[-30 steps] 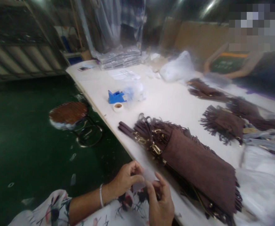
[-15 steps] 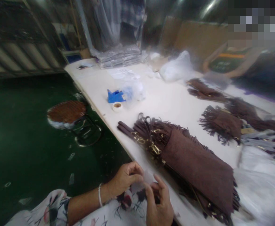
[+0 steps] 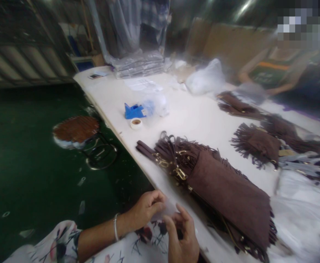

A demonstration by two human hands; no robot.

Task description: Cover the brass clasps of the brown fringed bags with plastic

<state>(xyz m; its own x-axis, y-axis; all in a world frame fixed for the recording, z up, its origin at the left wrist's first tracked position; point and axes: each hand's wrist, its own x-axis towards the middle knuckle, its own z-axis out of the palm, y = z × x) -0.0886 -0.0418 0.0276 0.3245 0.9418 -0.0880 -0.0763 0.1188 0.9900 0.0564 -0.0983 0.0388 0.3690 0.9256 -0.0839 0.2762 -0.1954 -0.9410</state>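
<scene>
A small translucent sheet [image 3: 170,208], thin like plastic film or paper, is between my two hands over the table's near edge. My left hand [image 3: 149,207] pinches its left side between thumb and curled fingers. On the other side, my right hand [image 3: 184,233] has bent fingers and its thumb against the sheet's lower right edge. Just beyond my hands, a pile of brown fringed suede bags [image 3: 228,193] lies on the table, with gold clasps [image 3: 180,172] and straps at its left end. The sheet's exact kind is too blurred to make out.
On the white table [image 3: 187,120] are a blue tape dispenser [image 3: 134,110], a tape roll [image 3: 136,123] and clear plastic bags [image 3: 206,78]. More fringed bags [image 3: 261,144] and white plastic [image 3: 302,215] lie right. A round stool [image 3: 76,129] stands left. Another person [image 3: 275,69] sits across.
My hands have shifted slightly left, and more of the translucent sheet shows between them. Across the table, the other person's arms have moved a little. The bags have stayed put.
</scene>
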